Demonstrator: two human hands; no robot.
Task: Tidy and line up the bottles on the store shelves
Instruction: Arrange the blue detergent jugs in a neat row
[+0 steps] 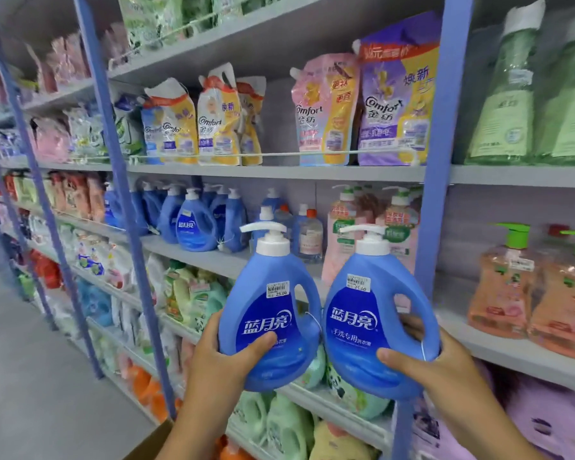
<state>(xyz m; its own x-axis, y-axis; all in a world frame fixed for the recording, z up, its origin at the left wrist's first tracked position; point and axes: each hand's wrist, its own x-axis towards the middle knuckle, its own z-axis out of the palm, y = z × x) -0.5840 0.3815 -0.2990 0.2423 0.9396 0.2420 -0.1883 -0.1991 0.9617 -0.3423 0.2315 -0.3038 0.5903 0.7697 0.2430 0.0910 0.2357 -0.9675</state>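
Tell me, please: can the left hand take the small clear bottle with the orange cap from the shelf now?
Probably not yet. The left hand already grips a blue bottle, which is held up in front of the clear bottle. It would need to set that bottle down first.

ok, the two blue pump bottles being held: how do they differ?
The blue pump bottle in the left hand, call it the left blue bottle, tilts slightly left; the right blue bottle in the right hand tilts slightly right. The left thumb covers the left bottle's lower label text; the right bottle's white text line shows. Shared: white pumps, same logo, 25.00 price stickers, held off the shelf.
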